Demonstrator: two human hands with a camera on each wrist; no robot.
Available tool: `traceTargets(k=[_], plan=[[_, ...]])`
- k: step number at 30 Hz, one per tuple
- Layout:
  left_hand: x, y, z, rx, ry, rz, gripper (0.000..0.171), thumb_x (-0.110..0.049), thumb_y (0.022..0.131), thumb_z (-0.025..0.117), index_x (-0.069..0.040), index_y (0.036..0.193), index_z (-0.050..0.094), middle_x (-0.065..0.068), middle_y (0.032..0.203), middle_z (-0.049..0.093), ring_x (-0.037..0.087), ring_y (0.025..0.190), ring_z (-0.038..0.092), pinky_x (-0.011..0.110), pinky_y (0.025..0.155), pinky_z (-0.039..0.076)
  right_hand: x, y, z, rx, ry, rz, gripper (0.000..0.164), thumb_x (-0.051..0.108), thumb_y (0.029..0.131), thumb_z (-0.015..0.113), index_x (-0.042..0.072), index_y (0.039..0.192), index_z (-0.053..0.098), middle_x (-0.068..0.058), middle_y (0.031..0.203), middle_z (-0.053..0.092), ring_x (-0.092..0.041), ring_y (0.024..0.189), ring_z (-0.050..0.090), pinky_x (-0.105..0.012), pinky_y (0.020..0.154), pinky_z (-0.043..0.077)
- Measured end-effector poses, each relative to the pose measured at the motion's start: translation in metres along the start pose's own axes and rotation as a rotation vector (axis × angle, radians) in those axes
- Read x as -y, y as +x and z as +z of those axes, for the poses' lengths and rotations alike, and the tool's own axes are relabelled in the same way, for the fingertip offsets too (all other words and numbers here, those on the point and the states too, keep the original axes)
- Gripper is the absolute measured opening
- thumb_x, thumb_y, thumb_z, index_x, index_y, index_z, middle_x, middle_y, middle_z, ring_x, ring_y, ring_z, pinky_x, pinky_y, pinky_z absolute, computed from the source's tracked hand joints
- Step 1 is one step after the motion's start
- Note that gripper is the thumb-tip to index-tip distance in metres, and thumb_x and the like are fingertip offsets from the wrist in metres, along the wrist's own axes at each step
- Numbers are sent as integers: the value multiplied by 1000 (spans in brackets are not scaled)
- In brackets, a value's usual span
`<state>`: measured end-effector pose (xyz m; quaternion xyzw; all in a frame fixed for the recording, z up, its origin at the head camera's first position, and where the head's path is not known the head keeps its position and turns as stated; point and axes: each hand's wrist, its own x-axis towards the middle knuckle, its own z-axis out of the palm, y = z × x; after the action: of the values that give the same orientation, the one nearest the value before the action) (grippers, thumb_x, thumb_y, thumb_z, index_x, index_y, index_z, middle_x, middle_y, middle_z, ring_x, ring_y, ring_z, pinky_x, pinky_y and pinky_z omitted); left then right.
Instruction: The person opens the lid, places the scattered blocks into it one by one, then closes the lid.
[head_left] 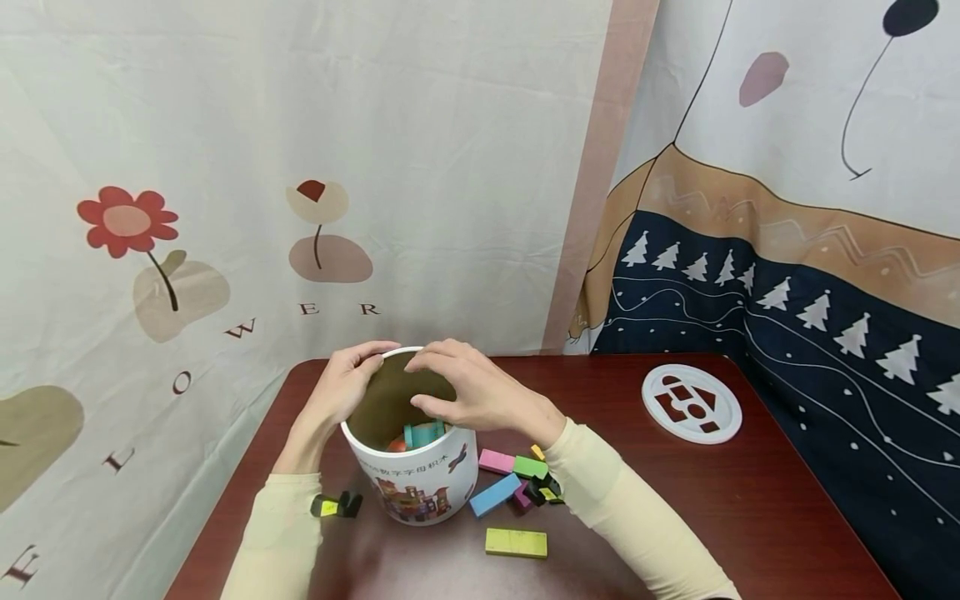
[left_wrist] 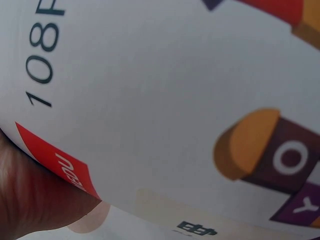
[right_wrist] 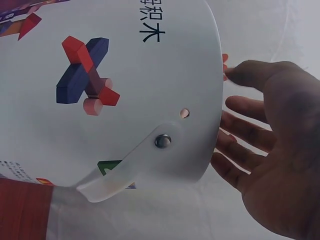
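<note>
A white printed bucket (head_left: 420,487) stands on the table, with a teal block (head_left: 424,433) and an orange piece (head_left: 397,444) visible inside. My left hand (head_left: 337,387) grips its left rim, thumb at the edge; in the left wrist view part of that hand (left_wrist: 35,195) shows beside the printed wall. Over the right side of the opening is my right hand (head_left: 476,390), fingers spread and loosely bent, nothing seen between them. In the right wrist view the right hand (right_wrist: 280,145) has its fingertips right at the bucket's rim, near the handle (right_wrist: 125,170).
Right of the bucket lie a pink block (head_left: 497,461), a green block (head_left: 529,467), a blue block (head_left: 495,495) and several others. A yellow-green block (head_left: 516,543) lies nearer me. A white lid (head_left: 723,429) with cut-out shapes rests at the table's far right. Printed curtains (head_left: 450,167) hang behind.
</note>
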<state>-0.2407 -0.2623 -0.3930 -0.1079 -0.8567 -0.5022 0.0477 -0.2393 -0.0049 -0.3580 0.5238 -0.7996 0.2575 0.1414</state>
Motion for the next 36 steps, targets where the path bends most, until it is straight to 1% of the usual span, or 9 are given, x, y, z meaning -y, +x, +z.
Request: traceTargets(k=[6,9,13,16,21,24,29,33,36], plan=[[-1,0,1,1,-1,8,35,-16,111,45,-9,136,68,13,130,68,32,111,63,55,91,49,1,-2,2,22,-82,-15,59,45,98,66,8,143,61,-5,145,57,-18,136,42,-41,113,34],[-2,-1,0,5,0,9,35,-17,111,45,-9,136,68,12,131,68,30,113,63,54,92,49,1,-3,3,26,-118,-17,65,49,98,63,11,149,56,-8,152,51,-21,142,35,-44,117,28],[-2,-1,0,5,21,11,36,-17,111,44,-10,137,68,11,132,67,28,114,62,51,93,48,2,-5,3,41,-144,-3,70,55,99,59,18,156,47,-8,160,40,-23,148,25,-48,120,24],[-2,-1,0,1,34,11,36,-17,111,44,-10,137,68,11,132,66,28,114,62,50,93,48,3,-6,4,58,-150,15,74,60,98,57,23,160,40,-4,165,32,-23,151,18,-50,121,21],[-1,0,0,-3,41,8,36,-16,111,45,-9,137,68,11,134,65,28,117,59,50,95,46,3,-9,4,87,-147,43,81,67,96,54,27,164,32,-1,168,23,-23,152,9,-52,122,17],[-1,-1,0,-2,42,10,36,-16,111,45,-9,137,67,10,135,65,27,119,58,50,96,45,3,-10,4,94,-145,45,82,67,97,53,28,165,30,-1,169,21,-23,153,7,-52,122,16],[-1,-1,1,0,17,9,35,-16,111,45,-9,136,68,12,131,67,29,114,62,52,94,48,3,-16,1,69,-144,41,82,67,96,54,29,165,30,1,169,20,-20,153,7,-52,122,16],[-2,-1,1,0,6,7,35,-15,110,45,-8,135,68,15,128,69,32,110,64,53,90,50,2,-27,-3,32,-154,25,82,66,95,57,28,164,32,2,169,20,-19,152,8,-54,121,18],[-2,-1,1,-3,16,2,35,-15,110,44,-8,135,68,17,127,69,33,108,65,53,89,50,-1,-37,-6,11,-167,23,83,66,93,59,26,163,35,2,168,21,-20,152,9,-56,120,20]])
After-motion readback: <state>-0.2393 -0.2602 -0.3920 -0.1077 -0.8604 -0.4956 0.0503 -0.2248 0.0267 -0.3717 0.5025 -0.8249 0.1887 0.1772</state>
